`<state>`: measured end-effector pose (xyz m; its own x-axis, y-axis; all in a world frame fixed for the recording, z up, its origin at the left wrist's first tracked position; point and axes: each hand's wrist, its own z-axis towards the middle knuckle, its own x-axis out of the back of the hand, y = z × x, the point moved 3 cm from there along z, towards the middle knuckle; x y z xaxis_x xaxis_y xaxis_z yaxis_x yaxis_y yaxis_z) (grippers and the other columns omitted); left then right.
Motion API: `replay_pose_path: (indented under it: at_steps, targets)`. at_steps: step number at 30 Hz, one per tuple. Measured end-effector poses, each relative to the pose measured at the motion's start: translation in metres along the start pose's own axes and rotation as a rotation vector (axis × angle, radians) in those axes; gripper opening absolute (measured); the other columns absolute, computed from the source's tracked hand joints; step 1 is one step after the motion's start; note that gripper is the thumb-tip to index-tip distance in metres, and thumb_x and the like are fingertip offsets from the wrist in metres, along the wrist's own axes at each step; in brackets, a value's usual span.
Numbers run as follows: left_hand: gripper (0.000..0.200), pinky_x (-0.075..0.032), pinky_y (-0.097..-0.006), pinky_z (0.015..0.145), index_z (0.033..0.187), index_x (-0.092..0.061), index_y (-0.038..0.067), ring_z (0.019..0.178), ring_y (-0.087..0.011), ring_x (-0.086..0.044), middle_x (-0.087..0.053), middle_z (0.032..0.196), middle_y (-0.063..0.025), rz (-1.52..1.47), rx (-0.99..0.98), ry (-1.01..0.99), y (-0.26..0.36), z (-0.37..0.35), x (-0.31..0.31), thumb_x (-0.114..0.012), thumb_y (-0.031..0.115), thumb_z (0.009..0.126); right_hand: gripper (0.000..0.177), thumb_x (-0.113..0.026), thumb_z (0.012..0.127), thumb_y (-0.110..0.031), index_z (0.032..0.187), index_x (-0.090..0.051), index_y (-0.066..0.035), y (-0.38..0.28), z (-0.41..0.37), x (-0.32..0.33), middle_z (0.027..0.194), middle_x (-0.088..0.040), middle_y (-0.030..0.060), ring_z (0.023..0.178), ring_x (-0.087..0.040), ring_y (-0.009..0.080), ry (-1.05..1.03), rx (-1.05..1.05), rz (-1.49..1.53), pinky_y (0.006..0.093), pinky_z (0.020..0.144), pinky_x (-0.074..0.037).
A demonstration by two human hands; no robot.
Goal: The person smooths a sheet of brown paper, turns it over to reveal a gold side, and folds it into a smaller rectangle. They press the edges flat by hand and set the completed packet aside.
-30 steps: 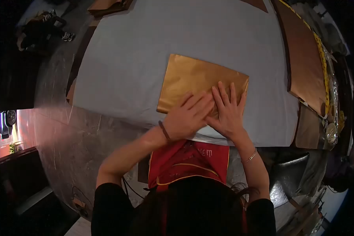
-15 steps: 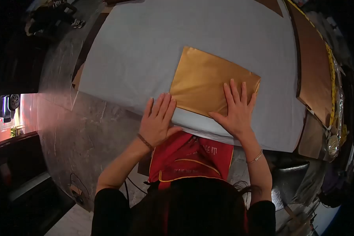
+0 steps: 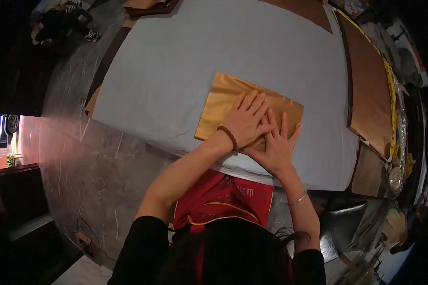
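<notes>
A flat gold sheet, folded or stacked (image 3: 214, 102), lies near the front edge of the cloth-covered table (image 3: 161, 80). My left hand (image 3: 247, 116) rests flat on its middle, fingers stretched toward the far edge. Beside it, my right hand (image 3: 278, 145) lies on the near right part with fingers spread. The left fingers and thumb come right up against the right hand's fingers. Neither hand grips anything. The part of the gold sheet under both palms is hidden.
Brown boards (image 3: 370, 90) with yellow tape along the edge lie at the table's right side. A brown stack (image 3: 150, 8) sits at the far left corner. A black stool (image 3: 342, 225) stands at lower right. Another person (image 3: 57, 23) sits at upper left.
My left hand has moved right, from the gold sheet's near left corner onto its middle, beside the right hand. The right hand stays on the sheet. The camera view has shifted slightly.
</notes>
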<state>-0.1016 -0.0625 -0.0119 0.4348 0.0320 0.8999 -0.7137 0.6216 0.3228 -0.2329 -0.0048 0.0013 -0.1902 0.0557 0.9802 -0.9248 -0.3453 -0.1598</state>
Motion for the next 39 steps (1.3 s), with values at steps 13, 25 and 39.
replay_pose_path:
  at_steps: [13, 25, 39]
  targets:
    - [0.058, -0.022, -0.0513, 0.112, 0.138, -0.046, 0.009, 0.135, -0.0348, -0.033, -0.042, 0.145, -0.0119, 0.224, 0.134, 0.051, -0.050, 0.013, 0.018, -0.049, 0.045, 0.094, 0.087, -0.054, 0.084, -0.064, 0.143, -0.037, -0.002, 0.013, 0.002, 0.010, 0.155, -0.016, 0.0244, 0.143, -0.013, 0.0417, -0.079, -0.122, 0.327, 0.0713, 0.105, 0.001]
    - [0.058, -0.025, -0.0506, 0.111, 0.137, -0.047, 0.007, 0.134, -0.0356, -0.035, -0.042, 0.144, -0.0123, 0.231, 0.128, 0.056, -0.049, 0.013, 0.019, -0.054, 0.042, 0.092, 0.073, -0.056, 0.090, -0.049, 0.140, -0.039, 0.001, 0.050, 0.022, -0.003, 0.149, -0.034, 0.0180, 0.140, -0.026, 0.0396, 0.106, -0.163, 0.034, 0.0520, 0.113, -0.020]
    - [0.075, -0.016, -0.0468, 0.116, 0.142, -0.038, 0.001, 0.141, -0.0343, -0.025, -0.034, 0.149, -0.0186, 0.022, -0.057, -0.085, 0.038, 0.032, -0.012, -0.038, 0.058, 0.094, 0.073, -0.052, 0.089, -0.049, 0.145, -0.034, -0.006, 0.060, 0.018, -0.019, 0.153, -0.028, 0.0171, 0.142, -0.020, 0.0411, 0.059, -0.174, -0.100, 0.0590, 0.112, -0.015]
